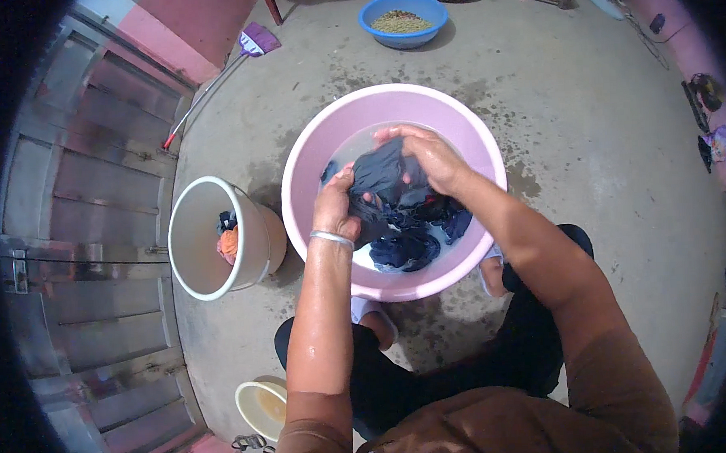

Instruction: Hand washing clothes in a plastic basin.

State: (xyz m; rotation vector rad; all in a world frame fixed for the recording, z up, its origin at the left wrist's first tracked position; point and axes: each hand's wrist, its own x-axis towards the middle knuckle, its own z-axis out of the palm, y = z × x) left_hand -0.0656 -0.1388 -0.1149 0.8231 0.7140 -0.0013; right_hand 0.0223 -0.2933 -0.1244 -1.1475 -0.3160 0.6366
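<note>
A large pink basin [299, 160] stands on the floor between my feet, with cloudy water and dark clothes [404, 250] in it. Over the water I hold a dark grey wet garment [379, 171] spread between both hands. My left hand [336, 205], with a bracelet at the wrist, grips the garment's left side, fingers partly under the cloth. My right hand [429, 155] is closed on its upper right part, and some fingertips show through a gap in the fabric. What kind of garment it is I cannot tell.
To the left stands a white bucket [187, 234] with orange and dark cloth inside. A small cream basin [249, 401] is near my left elbow. Ahead are a blue basin [366, 24] of grain-like bits and a purple broom [259, 41]. A metal door [96, 238] lines the left.
</note>
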